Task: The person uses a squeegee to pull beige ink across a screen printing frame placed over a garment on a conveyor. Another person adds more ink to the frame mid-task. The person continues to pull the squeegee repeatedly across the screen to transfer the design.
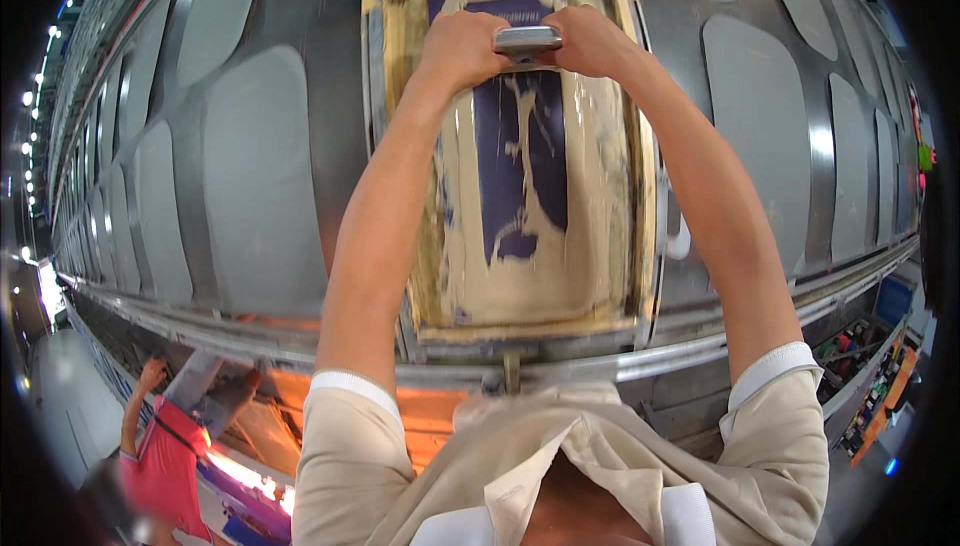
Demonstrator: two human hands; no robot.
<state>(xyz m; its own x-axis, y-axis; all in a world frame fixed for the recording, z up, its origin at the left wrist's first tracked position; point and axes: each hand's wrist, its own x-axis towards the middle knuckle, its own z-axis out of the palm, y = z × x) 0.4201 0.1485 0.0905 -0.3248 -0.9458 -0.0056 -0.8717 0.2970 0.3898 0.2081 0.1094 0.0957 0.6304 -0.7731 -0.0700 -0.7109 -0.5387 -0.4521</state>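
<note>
My left hand (465, 50) and my right hand (588, 42) are closed around the two ends of a squeegee (528, 40) with a metallic handle. They hold it across the far part of a printing screen. The screen's frame (520, 334) is rectangular, with yellowish, ink-stained tape along its edges. Thick beige ink (530, 296) coats the near end and the sides of the mesh. A dark purple area (500, 151) shows in the middle, with streaks of ink over it. The squeegee's blade and most of my fingertips are hidden.
Rounded grey panels (255, 176) lie in rows on the dark table on both sides of the screen. A metal rail (660, 358) runs along its near edge. At lower left stands a person in red (170, 466), near an orange glow. A blue crate (893, 300) is at right.
</note>
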